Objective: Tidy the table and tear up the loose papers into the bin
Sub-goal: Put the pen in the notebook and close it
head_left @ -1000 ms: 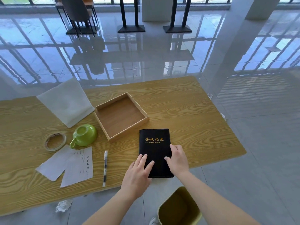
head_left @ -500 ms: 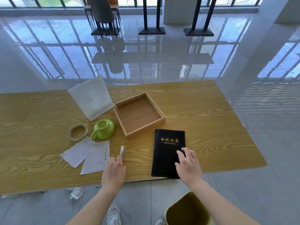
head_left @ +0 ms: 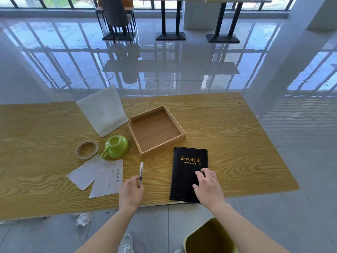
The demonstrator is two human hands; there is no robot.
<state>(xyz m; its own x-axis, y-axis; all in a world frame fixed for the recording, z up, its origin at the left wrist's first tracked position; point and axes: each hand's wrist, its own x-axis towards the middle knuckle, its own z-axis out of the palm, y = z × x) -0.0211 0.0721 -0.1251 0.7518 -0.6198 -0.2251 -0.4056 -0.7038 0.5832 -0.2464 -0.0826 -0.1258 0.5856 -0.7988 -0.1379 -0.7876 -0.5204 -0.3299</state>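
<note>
Head view: left hand closes on the pen, papers lie just beyond

Head camera shows the left hand (head_left: 131, 192) at the near edge of the tabletop (head_left: 237, 143), its grip pinched around the near end of the pen (head_left: 141, 170); whether the pen is lifted or only touched cannot be told. The pen's long axis runs near to far, its far tip pointing toward the empty wooden tray (head_left: 156, 131). The right hand (head_left: 207, 185) lies flat and released on the near part of the black minutes notebook (head_left: 188, 172), pressing rather than grasping.

The loose papers (head_left: 99, 177), two overlapping sheets, lie just left of the pen and the left hand, near the green cup (head_left: 116, 147) and the tape roll (head_left: 87, 150). The left hand is clearly the nearer one to them; the right is well apart, across the notebook. The bin (head_left: 209, 236) stands on the floor below the near edge, under the right forearm, so torn pieces would have to travel rightward. A likely reading is that the pen goes to the tray first.
</note>
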